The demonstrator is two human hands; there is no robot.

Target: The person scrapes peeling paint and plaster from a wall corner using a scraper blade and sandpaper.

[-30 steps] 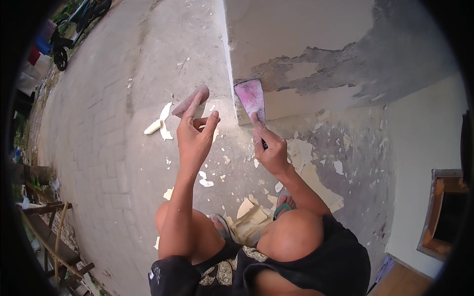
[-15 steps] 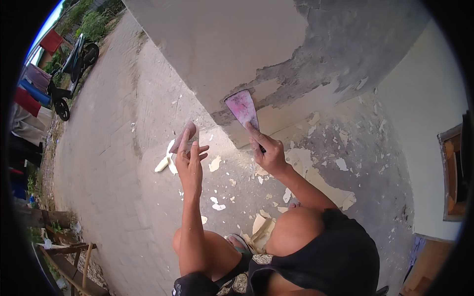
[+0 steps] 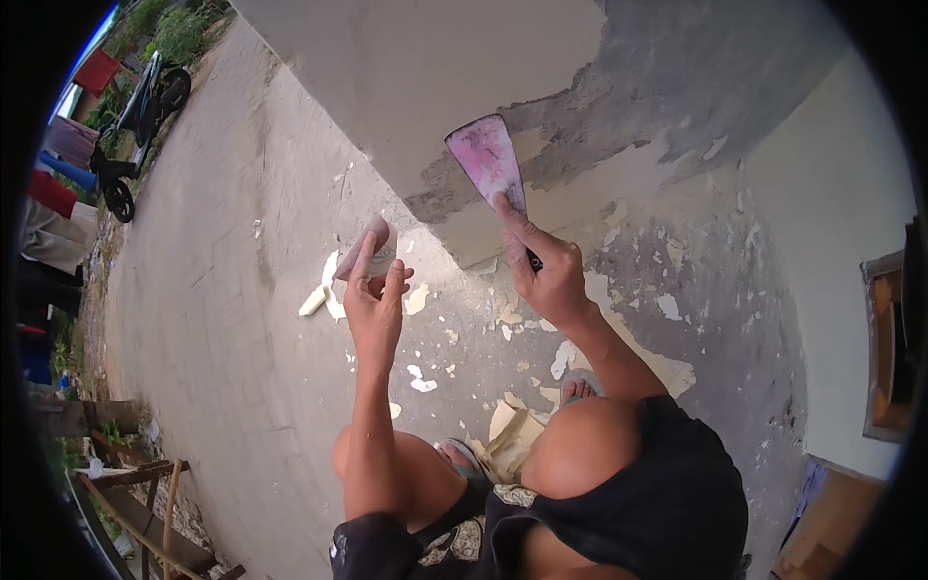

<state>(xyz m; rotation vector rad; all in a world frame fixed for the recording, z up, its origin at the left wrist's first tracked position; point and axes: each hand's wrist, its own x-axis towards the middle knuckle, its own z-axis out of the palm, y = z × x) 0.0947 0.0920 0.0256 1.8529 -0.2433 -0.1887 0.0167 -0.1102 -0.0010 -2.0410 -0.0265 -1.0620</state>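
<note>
My right hand point(image 3: 551, 266) grips a wide scraper point(image 3: 486, 159) by its handle, thumb along the lower blade. The blade is smeared pink and white and points up, in front of the wall point(image 3: 435, 77); I cannot tell whether it touches. Between the fingers of my left hand point(image 3: 375, 300) is a curled brownish sheet point(image 3: 365, 253), perhaps sandpaper, standing out beyond the fingertips. The wall's light coat is broken away in a ragged grey patch point(image 3: 638, 106), its lower part still partly coated.
Several peeled flakes point(image 3: 422, 384) litter the floor, with bigger sheets point(image 3: 512, 435) between my feet. A motorbike point(image 3: 145, 116) and hanging cloths stand far left. A wooden frame point(image 3: 145, 512) is at lower left, a framed opening point(image 3: 884, 348) at right.
The scraper and my right hand have shifted up and to the right, and the blade looks larger in view. My left hand has hardly moved, keeping the curled sheet.
</note>
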